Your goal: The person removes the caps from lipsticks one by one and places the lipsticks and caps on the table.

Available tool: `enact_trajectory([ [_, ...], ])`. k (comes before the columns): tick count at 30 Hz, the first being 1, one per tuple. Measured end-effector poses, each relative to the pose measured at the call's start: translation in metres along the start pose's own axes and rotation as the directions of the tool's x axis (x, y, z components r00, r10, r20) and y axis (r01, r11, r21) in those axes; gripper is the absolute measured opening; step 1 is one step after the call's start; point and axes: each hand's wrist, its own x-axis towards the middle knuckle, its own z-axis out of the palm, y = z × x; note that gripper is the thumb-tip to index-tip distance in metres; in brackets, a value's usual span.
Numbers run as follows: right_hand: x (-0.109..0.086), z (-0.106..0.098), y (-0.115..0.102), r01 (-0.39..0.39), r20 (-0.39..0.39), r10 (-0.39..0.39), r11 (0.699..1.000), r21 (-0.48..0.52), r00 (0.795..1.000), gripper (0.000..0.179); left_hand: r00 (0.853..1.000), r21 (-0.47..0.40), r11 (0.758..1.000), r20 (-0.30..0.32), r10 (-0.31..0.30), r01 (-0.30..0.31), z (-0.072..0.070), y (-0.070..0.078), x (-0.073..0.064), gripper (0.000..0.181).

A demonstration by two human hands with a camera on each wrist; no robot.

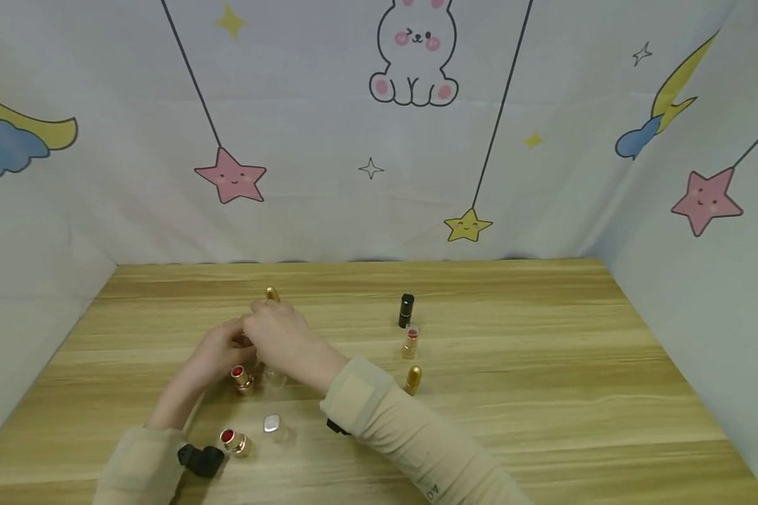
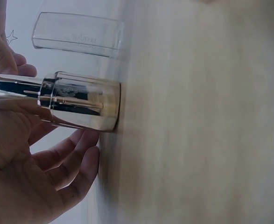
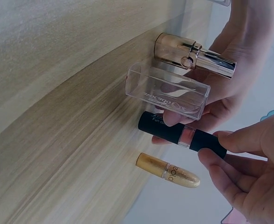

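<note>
Left hand (image 1: pixel 221 348) and right hand (image 1: pixel 279 334) share a pinching grip on a smooth black tube (image 3: pixel 160 127) beside a clear, boxy cap (image 3: pixel 144 83).

Soft, even light fills the head view, with a pale sheen across the near middle of the table (image 1: pixel 318 473) and faint shading in the folds of the curtain (image 1: pixel 316 84). Both wrist views look dimmer and cooler. In the left one the table is blurred (its grain all but lost), darkening toward the upper right corner, while streaks glint on the shiny tube (image 2: pixel 83 100). In the right one, lettering on the black tube (image 3: pixel 162 129) is partly legible.
</note>
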Motion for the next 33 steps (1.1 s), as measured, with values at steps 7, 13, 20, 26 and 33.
enact_trajectory([
  [7, -0.001, -0.001, -0.001, -0.006, 0.013, 0.005, 1.0, 0.027, 1.0, 0.022, 1.0, 0.025, 1.0, -0.007, 0.007, -0.006, -0.001, 0.003, -0.001, 0.021],
  [13, -0.001, -0.002, 0.0, -0.004, 0.004, 0.004, 0.999, 0.041, 1.0, 0.024, 1.0, 0.027, 1.0, 0.005, 0.005, -0.005, -0.003, 0.004, -0.002, 0.024],
  [20, -0.002, -0.003, 0.002, -0.009, 0.013, 0.008, 0.997, 0.072, 1.0, 0.025, 0.998, 0.033, 0.999, -0.043, 0.043, -0.041, -0.004, 0.006, -0.002, 0.022],
  [26, -0.003, -0.002, 0.005, -0.008, 0.008, 0.007, 0.996, 0.084, 1.0, 0.028, 0.994, 0.02, 0.998, -0.081, 0.067, -0.066, -0.004, 0.006, -0.004, 0.018],
  [33, -0.005, -0.002, 0.01, 0.011, -0.071, -0.006, 0.998, 0.061, 0.997, 0.023, 0.996, -0.018, 0.999, -0.078, 0.047, -0.049, -0.006, 0.008, -0.005, 0.023],
])
